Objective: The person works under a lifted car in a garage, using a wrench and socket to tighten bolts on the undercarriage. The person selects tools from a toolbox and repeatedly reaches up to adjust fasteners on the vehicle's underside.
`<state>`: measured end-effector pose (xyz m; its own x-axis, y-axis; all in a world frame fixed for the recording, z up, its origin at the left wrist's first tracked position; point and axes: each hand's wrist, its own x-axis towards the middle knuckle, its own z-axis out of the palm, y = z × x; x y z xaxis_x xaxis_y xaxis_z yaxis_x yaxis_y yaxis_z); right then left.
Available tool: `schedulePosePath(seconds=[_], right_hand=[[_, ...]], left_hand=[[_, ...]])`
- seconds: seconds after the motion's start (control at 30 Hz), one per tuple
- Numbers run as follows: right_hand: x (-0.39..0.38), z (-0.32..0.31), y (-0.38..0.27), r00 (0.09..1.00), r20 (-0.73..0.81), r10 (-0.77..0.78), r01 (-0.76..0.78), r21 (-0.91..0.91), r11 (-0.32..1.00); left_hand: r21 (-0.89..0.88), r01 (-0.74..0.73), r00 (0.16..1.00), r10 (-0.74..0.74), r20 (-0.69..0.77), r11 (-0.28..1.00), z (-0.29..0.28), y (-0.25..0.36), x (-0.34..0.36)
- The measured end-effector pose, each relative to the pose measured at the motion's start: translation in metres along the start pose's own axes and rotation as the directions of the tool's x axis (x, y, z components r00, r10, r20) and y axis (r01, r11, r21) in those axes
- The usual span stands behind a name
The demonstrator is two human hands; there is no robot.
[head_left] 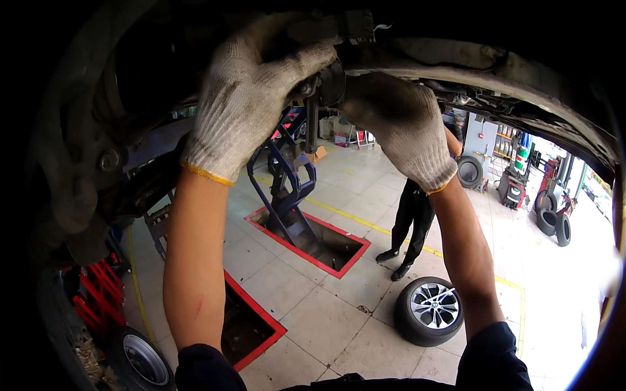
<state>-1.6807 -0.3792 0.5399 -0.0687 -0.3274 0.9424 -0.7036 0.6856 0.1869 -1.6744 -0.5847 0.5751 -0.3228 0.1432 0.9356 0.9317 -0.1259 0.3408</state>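
Note:
My left hand (238, 104), in a grimy white knit glove with a yellow cuff, reaches up under a vehicle, thumb and fingers around a dark metal part (332, 81) at the top middle. My right hand (394, 124), gloved alike, is just right of that part, fingers curled toward it; its fingertips are dark and blurred, so what they hold is hidden. A narrow metal rod or strut (312, 124) hangs down between the hands. The curved metal underbody (443, 55) runs above them.
A blue lift (293, 195) rises from a red-rimmed floor pit (352, 257); another pit (264, 332) is lower left. A person (411, 221) stands behind my right arm. A wheel (427, 309) lies on the floor. A red jack (98, 296), another wheel (143, 358) and stacked tires (554, 228) are around.

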Motion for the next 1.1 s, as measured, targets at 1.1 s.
schedulePosePath(seconds=[1.1], right_hand=[[0.009,0.002,-0.013,0.974,-0.166,0.151,-0.185,-0.207,0.961]], left_hand=[[0.538,-0.046,0.997,0.003,0.079,0.841,-0.014,0.004,0.034]])
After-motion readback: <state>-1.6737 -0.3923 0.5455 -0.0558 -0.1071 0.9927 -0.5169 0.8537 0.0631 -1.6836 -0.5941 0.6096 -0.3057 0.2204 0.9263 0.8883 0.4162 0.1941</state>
